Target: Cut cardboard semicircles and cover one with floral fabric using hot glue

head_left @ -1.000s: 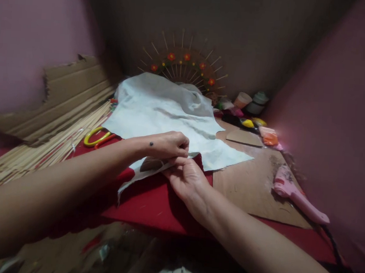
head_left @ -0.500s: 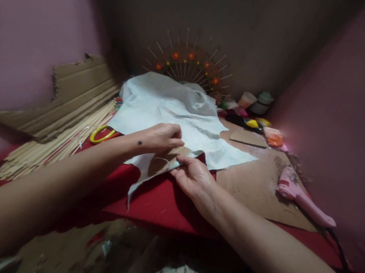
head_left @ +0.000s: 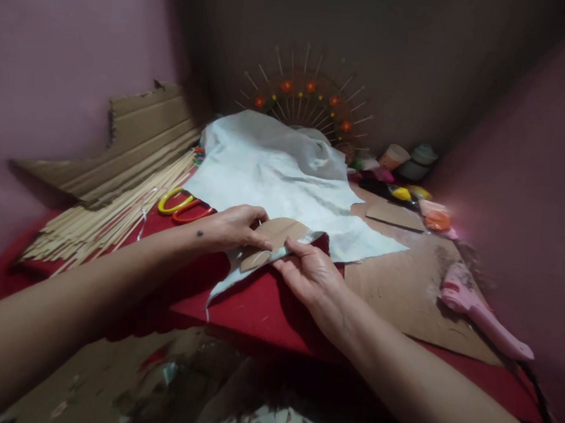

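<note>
The right hand (head_left: 310,274) pinches a turned-up edge of white cloth (head_left: 265,182) between thumb and fingers, against the straight side of a cardboard piece (head_left: 286,231). The left hand (head_left: 246,227) lies over the piece's left part, fingers half curled and thumb reaching onto its face; whether it grips or merely rests there cannot be told.

The piece sits between the two hands, near the front edge of the red-covered counter (head_left: 242,314). Its long axis slants, one end toward the counter's front left corner, the other away to the right. The straight side faces the front edge and the right hand, which is the nearer to the fold; the curved side faces the back. A narrow tail of cloth trails from the fold toward the front edge, while the main spread covers the counter's middle.

Beyond the left hand are scissors (head_left: 170,208) with yellow and orange handles, then a bundle of thin sticks (head_left: 105,213) along the left side, with torn cardboard (head_left: 143,139) behind. To the right, a cardboard sheet (head_left: 392,301) carries another cut piece (head_left: 394,215) and a pink glue gun (head_left: 484,313). A flowered, spoked ornament (head_left: 311,101) stands at the back edge.
</note>
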Demonstrator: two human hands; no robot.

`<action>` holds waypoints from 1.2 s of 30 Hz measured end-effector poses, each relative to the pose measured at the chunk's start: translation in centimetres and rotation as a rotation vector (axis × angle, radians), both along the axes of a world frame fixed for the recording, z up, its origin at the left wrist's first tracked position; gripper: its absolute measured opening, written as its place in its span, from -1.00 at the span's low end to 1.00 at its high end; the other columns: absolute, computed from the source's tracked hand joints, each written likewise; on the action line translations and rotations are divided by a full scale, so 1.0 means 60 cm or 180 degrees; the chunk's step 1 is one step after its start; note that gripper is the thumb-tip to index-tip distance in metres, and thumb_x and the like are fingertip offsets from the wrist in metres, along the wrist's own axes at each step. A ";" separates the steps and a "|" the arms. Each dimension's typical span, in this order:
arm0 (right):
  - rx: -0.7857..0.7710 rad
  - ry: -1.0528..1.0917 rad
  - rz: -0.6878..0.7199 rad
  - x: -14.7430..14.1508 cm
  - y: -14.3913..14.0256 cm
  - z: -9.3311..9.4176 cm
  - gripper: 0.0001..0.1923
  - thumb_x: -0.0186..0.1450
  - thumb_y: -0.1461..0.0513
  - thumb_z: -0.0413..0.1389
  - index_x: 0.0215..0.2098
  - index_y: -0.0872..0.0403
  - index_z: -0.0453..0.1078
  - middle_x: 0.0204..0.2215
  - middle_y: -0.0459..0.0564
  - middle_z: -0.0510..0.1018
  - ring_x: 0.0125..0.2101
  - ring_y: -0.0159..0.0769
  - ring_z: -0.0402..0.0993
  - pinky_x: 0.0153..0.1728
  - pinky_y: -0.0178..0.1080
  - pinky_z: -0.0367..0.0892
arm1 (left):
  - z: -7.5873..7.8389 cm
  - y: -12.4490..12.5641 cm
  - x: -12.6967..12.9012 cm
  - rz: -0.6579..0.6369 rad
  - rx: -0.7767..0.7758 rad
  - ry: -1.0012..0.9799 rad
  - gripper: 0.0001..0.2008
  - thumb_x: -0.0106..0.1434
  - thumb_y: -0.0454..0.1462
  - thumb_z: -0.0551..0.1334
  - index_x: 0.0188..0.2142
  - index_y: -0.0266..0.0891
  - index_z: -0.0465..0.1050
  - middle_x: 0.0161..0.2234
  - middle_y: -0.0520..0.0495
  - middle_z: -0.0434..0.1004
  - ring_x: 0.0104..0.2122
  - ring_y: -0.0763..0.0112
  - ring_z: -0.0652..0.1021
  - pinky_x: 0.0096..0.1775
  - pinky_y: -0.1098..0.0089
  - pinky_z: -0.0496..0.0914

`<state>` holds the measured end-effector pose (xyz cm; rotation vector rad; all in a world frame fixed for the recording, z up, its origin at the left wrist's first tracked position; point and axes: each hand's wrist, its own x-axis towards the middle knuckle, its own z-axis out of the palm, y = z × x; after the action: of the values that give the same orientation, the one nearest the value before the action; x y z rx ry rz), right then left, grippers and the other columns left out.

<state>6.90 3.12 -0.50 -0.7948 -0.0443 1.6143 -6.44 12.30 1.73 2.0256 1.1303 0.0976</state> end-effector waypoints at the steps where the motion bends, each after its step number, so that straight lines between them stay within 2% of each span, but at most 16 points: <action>1: 0.0000 -0.0016 -0.0024 0.000 0.000 0.000 -0.77 0.28 0.42 0.02 -0.12 0.20 0.41 -0.33 0.08 0.59 -0.38 -0.29 0.54 -0.16 -0.14 0.51 | 0.001 0.000 0.000 0.0001 -0.0011 -0.0042 -0.53 -0.08 0.00 0.35 -0.26 -0.23 0.37 -0.49 0.06 0.39 -0.49 0.38 0.39 -0.49 0.41 0.20; 6: -0.0069 -0.0030 -0.0098 0.000 0.000 -0.003 -0.81 0.33 0.42 0.02 -0.13 0.21 0.41 -0.35 0.05 0.58 -0.31 -0.28 0.57 -0.08 -0.15 0.48 | 0.013 -0.005 -0.002 0.0037 -0.0199 -0.0215 -0.61 -0.06 -0.06 0.34 -0.34 -0.21 0.29 -0.51 0.09 0.31 -0.53 0.45 0.33 -0.53 0.43 0.17; 10: -0.0048 -0.0024 -0.0088 0.000 0.001 -0.004 -0.85 0.36 0.41 0.02 -0.17 0.21 0.42 -0.36 0.04 0.59 -0.28 -0.28 0.58 -0.04 -0.15 0.46 | 0.016 -0.007 0.000 0.0120 -0.0442 -0.0234 -0.59 -0.04 -0.07 0.33 -0.28 -0.19 0.27 -0.50 0.09 0.32 -0.56 0.43 0.36 -0.56 0.43 0.21; 15: -0.0131 -0.0001 -0.0145 0.001 0.004 -0.003 -0.86 0.37 0.40 0.03 -0.15 0.22 0.41 -0.35 0.07 0.60 -0.26 -0.24 0.59 -0.08 -0.16 0.48 | 0.012 -0.006 0.000 0.0155 -0.0578 -0.0179 -0.57 -0.01 -0.07 0.30 -0.21 -0.18 0.24 -0.49 0.07 0.34 -0.59 0.40 0.39 -0.59 0.41 0.24; 19: -0.0194 0.0016 -0.0215 0.001 0.007 -0.003 -0.83 0.34 0.42 0.04 -0.13 0.21 0.41 -0.36 0.03 0.60 -0.32 -0.29 0.57 -0.11 -0.15 0.50 | 0.013 -0.001 0.000 -0.0064 -0.0125 0.0145 -0.60 0.05 -0.01 0.26 -0.21 -0.19 0.28 -0.50 0.05 0.34 -0.55 0.38 0.41 -0.55 0.40 0.23; 22: -0.0284 -0.0053 -0.0245 0.001 0.007 -0.003 -0.83 0.33 0.43 0.04 -0.15 0.19 0.41 -0.40 0.00 0.58 -0.36 -0.30 0.55 -0.17 -0.17 0.50 | 0.019 0.002 -0.001 -0.0198 0.0359 0.0383 -0.58 0.01 0.03 0.29 -0.26 -0.21 0.38 -0.45 -0.02 0.41 -0.43 0.29 0.45 -0.45 0.37 0.23; 24: -0.0380 -0.0108 -0.0232 0.000 0.007 -0.002 -0.85 0.33 0.43 0.03 -0.19 0.18 0.41 -0.42 0.00 0.57 -0.37 -0.31 0.54 -0.23 -0.22 0.50 | 0.023 -0.002 -0.001 -0.0182 0.0607 0.0395 -0.50 0.03 0.06 0.27 -0.17 -0.23 0.42 -0.36 -0.08 0.48 -0.33 0.22 0.48 -0.35 0.34 0.27; 27: -0.0496 -0.0163 -0.0182 0.000 0.008 0.000 -0.88 0.33 0.43 0.04 -0.27 0.17 0.39 -0.46 -0.02 0.54 -0.43 -0.36 0.49 -0.31 -0.29 0.47 | 0.024 -0.018 0.001 -0.0292 0.0905 0.0393 -0.30 0.14 0.17 0.15 0.08 -0.29 0.32 -0.22 -0.17 0.53 -0.25 0.16 0.52 -0.26 0.30 0.33; 32: -0.0603 -0.0189 -0.0314 -0.002 0.010 0.010 -0.85 0.30 0.45 0.03 -0.38 0.16 0.36 -0.49 -0.06 0.50 -0.45 -0.41 0.44 -0.28 -0.31 0.45 | 0.005 -0.041 0.009 -0.0648 0.1489 0.0599 -0.13 0.02 0.31 0.21 0.06 -0.32 0.34 -0.09 -0.31 0.43 -0.17 0.01 0.49 -0.21 0.20 0.37; 36: -0.0653 -0.0194 -0.0486 -0.002 0.009 0.013 -0.84 0.24 0.48 0.06 -0.39 0.14 0.35 -0.50 -0.11 0.47 -0.41 -0.40 0.45 -0.19 -0.26 0.48 | -0.010 -0.036 0.011 -0.0640 0.1413 0.0484 -0.21 0.05 0.29 0.22 0.02 -0.29 0.35 -0.12 -0.27 0.41 -0.15 0.04 0.47 -0.16 0.19 0.37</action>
<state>6.78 3.63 0.26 -0.9817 0.1378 1.4648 -5.75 10.15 1.15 2.5686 1.0566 0.1004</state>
